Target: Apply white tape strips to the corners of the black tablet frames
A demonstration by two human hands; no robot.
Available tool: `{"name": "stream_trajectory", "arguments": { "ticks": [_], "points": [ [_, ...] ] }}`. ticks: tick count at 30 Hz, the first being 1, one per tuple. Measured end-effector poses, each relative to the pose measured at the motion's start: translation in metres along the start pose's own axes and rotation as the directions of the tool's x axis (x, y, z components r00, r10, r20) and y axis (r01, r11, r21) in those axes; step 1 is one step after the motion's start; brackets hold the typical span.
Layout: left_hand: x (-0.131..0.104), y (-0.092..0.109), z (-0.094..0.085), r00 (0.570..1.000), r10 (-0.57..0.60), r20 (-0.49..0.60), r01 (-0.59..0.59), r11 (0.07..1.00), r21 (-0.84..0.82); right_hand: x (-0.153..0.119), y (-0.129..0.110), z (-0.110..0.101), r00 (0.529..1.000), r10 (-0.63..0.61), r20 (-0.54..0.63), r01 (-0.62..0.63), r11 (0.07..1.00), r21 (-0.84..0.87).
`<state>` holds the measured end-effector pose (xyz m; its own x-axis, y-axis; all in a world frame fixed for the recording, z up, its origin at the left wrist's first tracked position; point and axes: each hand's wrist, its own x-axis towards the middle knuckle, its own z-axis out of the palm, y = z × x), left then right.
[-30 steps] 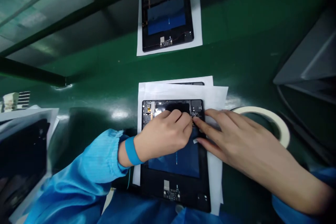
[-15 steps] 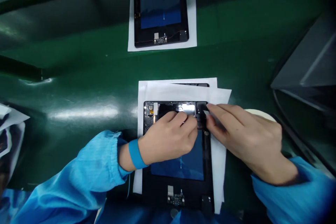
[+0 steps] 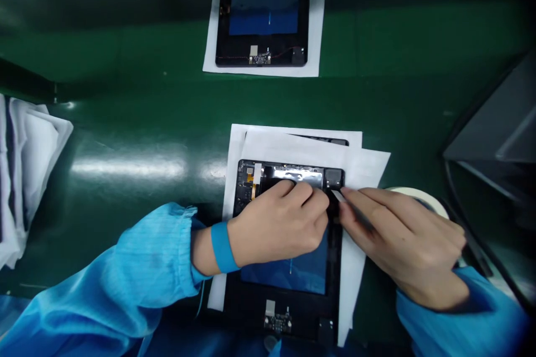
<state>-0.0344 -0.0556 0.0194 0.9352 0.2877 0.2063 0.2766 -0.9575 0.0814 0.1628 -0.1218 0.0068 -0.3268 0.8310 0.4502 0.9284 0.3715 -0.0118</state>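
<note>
An opened tablet (image 3: 335, 268) with its inner parts showing lies in front of me on white paper sheets (image 3: 354, 273). My left hand (image 3: 280, 217) rests over the upper middle of the tablet, fingers curled in; their tips and anything in them are hidden. Between the thumb and forefinger of my right hand (image 3: 406, 234) is a small white strip (image 3: 338, 196), pinched at the tablet's upper right edge. Just above those fingertips sits a black square part (image 3: 334, 177) in the tablet's corner. Beneath the left hand shows a blue panel (image 3: 285, 276).
Farther back on the green table (image 3: 138, 122) lies a second opened tablet (image 3: 263, 5) on white paper. Folded white sheets (image 3: 37, 150) are at the left. A roll of tape (image 3: 427, 201) lies partly behind my right hand, near a black cable (image 3: 477, 234) and a grey object (image 3: 494, 117).
My right fingertips have drawn down a little from the tablet's top right corner, uncovering the black square part. My left hand stays over the tablet. The view has shifted slightly.
</note>
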Motion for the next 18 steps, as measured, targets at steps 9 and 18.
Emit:
{"name": "stream_trajectory", "arguments": {
  "ticks": [9, 18],
  "points": [
    [0.0011, 0.0002, 0.0000, 1.000, -0.017, -0.017, 0.017, 1.000, 0.008, -0.0013, -0.0012, 0.0020, 0.997, 0.006, 0.077, -0.007, 1.000, 0.007],
    [0.0015, 0.0001, -0.0006, 1.000, -0.023, 0.000, 0.023, 1.000, 0.007, -0.0009, -0.0029, -0.0018, 0.990, 0.004, 0.138, -0.003, 1.000, -0.005]
  ]
}}
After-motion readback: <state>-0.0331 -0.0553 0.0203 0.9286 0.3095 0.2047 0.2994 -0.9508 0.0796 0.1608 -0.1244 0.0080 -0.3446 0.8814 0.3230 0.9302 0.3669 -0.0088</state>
